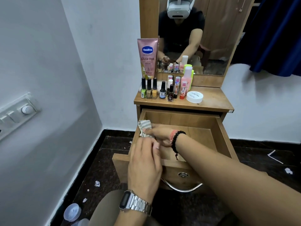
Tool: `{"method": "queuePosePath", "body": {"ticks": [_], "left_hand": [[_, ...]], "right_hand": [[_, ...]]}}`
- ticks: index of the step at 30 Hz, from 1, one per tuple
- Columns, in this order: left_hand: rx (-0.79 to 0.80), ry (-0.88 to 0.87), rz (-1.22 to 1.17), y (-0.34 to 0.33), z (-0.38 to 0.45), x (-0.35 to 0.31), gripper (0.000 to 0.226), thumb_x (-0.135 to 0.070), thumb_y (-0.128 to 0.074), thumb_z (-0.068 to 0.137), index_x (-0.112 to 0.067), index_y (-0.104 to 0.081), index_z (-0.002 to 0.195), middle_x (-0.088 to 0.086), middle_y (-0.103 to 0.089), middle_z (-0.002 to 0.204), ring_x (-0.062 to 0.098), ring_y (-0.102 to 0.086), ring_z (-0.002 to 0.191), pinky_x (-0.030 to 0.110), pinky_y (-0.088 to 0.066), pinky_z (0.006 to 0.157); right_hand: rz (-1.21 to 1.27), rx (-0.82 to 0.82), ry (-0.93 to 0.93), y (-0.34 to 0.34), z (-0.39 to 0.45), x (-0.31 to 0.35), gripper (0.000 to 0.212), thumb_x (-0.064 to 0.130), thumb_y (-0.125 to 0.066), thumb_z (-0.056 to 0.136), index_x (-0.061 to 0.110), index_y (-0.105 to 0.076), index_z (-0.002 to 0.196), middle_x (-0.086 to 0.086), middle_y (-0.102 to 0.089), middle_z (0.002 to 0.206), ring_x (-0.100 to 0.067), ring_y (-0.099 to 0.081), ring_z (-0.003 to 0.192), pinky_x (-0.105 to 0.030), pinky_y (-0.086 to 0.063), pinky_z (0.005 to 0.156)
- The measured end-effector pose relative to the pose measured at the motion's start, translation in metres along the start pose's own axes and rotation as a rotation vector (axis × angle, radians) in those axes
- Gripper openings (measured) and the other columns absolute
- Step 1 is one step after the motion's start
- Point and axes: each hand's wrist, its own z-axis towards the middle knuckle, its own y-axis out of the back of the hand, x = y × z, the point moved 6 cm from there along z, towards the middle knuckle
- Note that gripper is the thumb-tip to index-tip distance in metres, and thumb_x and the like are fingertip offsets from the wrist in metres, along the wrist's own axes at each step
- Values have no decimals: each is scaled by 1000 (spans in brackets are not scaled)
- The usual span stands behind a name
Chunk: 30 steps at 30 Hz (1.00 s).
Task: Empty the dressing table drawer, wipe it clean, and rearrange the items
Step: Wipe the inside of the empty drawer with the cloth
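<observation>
The wooden drawer (223, 137) of the dressing table is pulled out, and its visible floor is bare. My right hand (160, 134), with a black bead bracelet at the wrist, holds a grey-and-white striped cloth (145, 125) against the drawer's left inner wall. My left hand (144, 162), with a metal watch on the wrist, has its fingers curled over the drawer's front left corner, just below the cloth. The hands hide the drawer's front left floor.
On the table top (215, 101) stand several nail polish bottles (149, 88), a pink Vaseline tube (147, 57), small pink bottles (186, 80) and a white round jar (194, 96). A mirror (211, 38) rises behind. Paper scraps and a plastic lid (72, 212) lie on the dark floor.
</observation>
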Motion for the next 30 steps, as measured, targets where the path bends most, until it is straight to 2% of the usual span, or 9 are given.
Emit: {"method": "queuePosePath", "body": {"ticks": [4,7,10,12,15,17,20,25,30], "left_hand": [[-90,54,-35,6,2,5,14,-26,-41,93,-19,-51,98,-9,-47,100,10,-44,90,18,-31,72],[-125,72,-33,7,1,7,15,-26,-42,92,-20,-51,103,-10,-44,102,10,-45,91,24,-35,69],[-152,90,-27,10,0,8,19,-25,-45,92,-16,-50,108,-6,-47,106,12,-49,93,25,-38,68],[-150,105,-28,9,0,10,19,-22,-48,92,-14,-50,110,-2,-50,109,15,-51,96,27,-39,71],[-131,107,-30,7,0,10,20,-22,-48,93,-13,-50,111,1,-50,110,19,-52,99,31,-43,74],[-100,66,24,4,-1,6,19,-23,-47,94,-13,-52,110,1,-52,108,20,-52,96,31,-41,76],[-12,4,163,-5,-2,1,21,-33,-38,98,-20,-53,106,-5,-54,105,16,-52,92,28,-36,74],[79,-21,277,-11,-4,-1,37,-44,-24,95,-25,-56,101,-10,-57,98,14,-56,89,33,-41,73],[81,-15,297,-13,-3,0,27,-38,-35,98,-23,-57,99,-7,-58,96,16,-57,87,35,-41,71]], "right_hand": [[-211,107,-102,-8,-26,-19,13,7,-47,96,11,-57,104,-6,-55,84,-16,-54,75,-27,-46,70],[-572,40,-147,6,-38,-24,21,8,-41,98,7,-58,110,-10,-55,93,-21,-59,84,-29,-38,70],[-596,140,-68,-4,-51,-18,28,11,-39,96,22,-58,79,1,-56,71,2,-51,45,-14,-37,44],[-638,236,-17,-13,-63,-12,31,9,-42,92,23,-58,69,5,-56,68,-1,-52,54,-16,-39,51],[-684,275,54,-4,-75,4,15,3,-48,89,11,-61,91,-10,-56,93,-21,-50,87,-35,-41,80],[-773,243,57,15,-82,10,17,8,-52,88,3,-61,102,-11,-56,90,-22,-49,84,-35,-40,76],[-971,216,-37,40,-94,-3,10,19,-56,88,12,-61,91,-2,-52,76,-18,-46,72,-27,-39,59],[-908,184,-191,86,-116,-22,30,19,-55,90,1,-56,114,-6,-54,91,-14,-50,72,-23,-42,59],[-1587,166,-263,140,-142,7,10,17,-59,83,10,-65,88,0,-60,75,-16,-54,66,-25,-45,58]]}}
